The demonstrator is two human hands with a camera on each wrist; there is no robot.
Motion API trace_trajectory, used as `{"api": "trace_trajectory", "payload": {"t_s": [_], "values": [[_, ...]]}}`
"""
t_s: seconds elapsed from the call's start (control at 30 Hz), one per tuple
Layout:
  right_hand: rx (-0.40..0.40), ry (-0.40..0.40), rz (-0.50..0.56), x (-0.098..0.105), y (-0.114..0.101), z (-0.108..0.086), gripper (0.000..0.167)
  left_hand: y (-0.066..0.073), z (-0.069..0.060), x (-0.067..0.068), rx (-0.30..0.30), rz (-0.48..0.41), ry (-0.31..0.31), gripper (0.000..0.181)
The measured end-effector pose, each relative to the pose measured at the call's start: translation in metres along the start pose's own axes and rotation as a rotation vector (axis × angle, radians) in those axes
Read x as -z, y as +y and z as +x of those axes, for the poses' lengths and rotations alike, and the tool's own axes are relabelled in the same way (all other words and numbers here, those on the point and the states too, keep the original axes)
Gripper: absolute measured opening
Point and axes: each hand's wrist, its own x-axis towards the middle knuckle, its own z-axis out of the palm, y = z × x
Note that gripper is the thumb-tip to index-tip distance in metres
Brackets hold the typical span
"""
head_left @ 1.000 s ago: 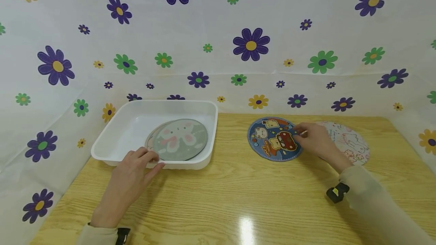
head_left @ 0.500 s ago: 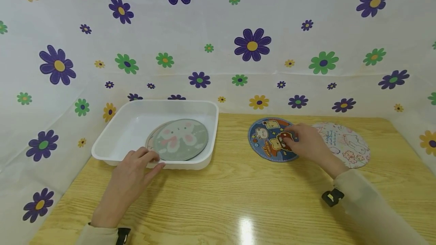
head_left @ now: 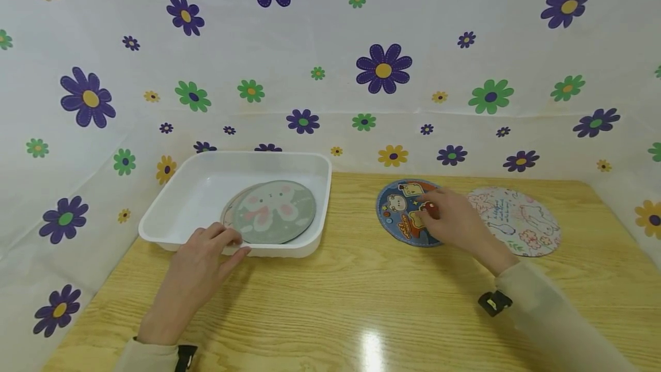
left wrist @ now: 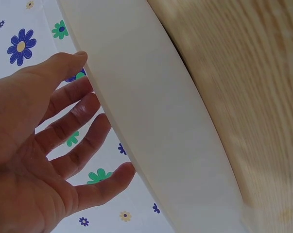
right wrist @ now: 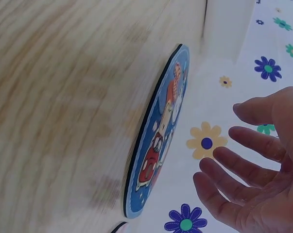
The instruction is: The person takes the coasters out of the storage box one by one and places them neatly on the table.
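A left hand (head_left: pixel 203 260) grips a white tray (head_left: pixel 281 251) while an empty right hand (head_left: pixel 458 223), fingers parted, seemingly reaches for a blue cartoon mat (head_left: pixel 404 221), likely needing an edge pinch.

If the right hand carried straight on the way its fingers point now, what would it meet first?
Probably the blue round mat: in the right wrist view the fingers of the right hand point toward it, with a gap. How deep that gap is, I can't tell.
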Motion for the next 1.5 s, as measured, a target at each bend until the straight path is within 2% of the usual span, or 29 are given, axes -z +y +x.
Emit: {"api": "trace_trajectory", "payload": {"t_s": [0.2, 0.43, 0.83, 1.13, 1.37, 1.5], "values": [[0.005, -0.002, 0.009, -0.003, -0.009, 0.003, 0.034, 0.000, -0.001, 0.000, -0.009, 0.002, 0.008, 0.015], [0.056, 0.006, 0.003, -0.006, -0.016, 0.006, 0.035, 0.000, -0.001, 0.000, -0.007, 0.001, 0.012, 0.015], [0.057, -0.016, -0.009, -0.005, -0.029, 0.008, 0.036, 0.001, -0.001, 0.000, 0.002, -0.008, -0.004, 0.015], [0.104, -0.001, 0.049, -0.013, -0.037, 0.013, 0.035, 0.001, -0.001, 0.001, 0.002, -0.009, 0.003, 0.014], [0.105, 0.003, 0.064, -0.018, -0.046, 0.016, 0.032, 0.001, 0.001, 0.001, 0.020, -0.008, -0.020, 0.013], [0.115, 0.002, 0.066, -0.021, -0.052, 0.019, 0.032, 0.001, 0.000, 0.001, 0.013, -0.004, -0.013, 0.014]]}}
